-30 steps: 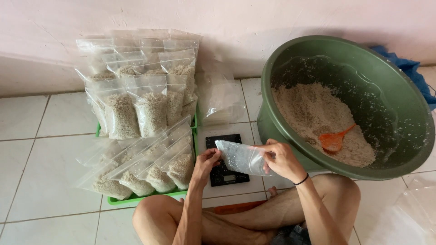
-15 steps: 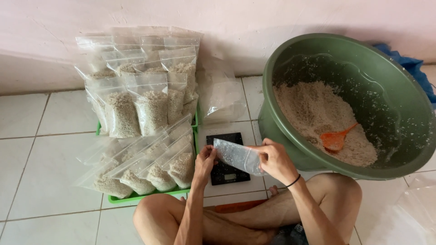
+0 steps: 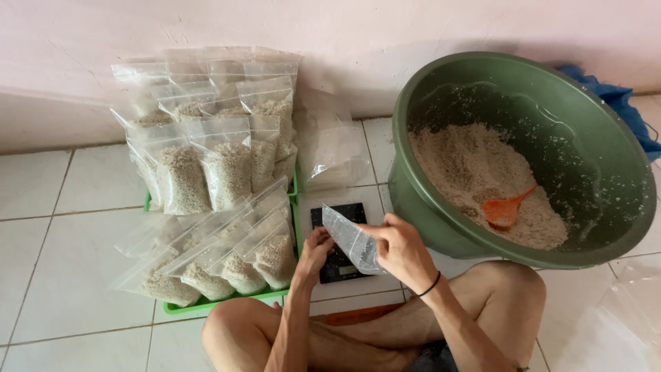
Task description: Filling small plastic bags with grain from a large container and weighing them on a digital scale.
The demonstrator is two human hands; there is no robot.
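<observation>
I hold an empty clear plastic bag [image 3: 350, 240] between both hands, just above a small black scale [image 3: 337, 242] on the tiled floor. My left hand [image 3: 315, 249] pinches the bag's lower left edge. My right hand [image 3: 401, 249] grips its right side; a dark band circles that wrist. A large green basin [image 3: 420, 200] stands to the right, partly filled with pale grainy meal [image 3: 475, 172], and an orange scoop [image 3: 505, 209] lies in it.
A green tray [image 3: 206, 303] at the left holds several filled clear bags [image 3: 224, 165], some upright, some leaning. Spare empty bags [image 3: 330, 141] rest against the wall. Blue cloth [image 3: 630, 110] lies behind the basin. My bare crossed legs [image 3: 482, 296] fill the near floor.
Both hands have shifted the bag slightly; it now tilts with its upper left corner raised over the scale. The basin, scoop and tray have not moved.
</observation>
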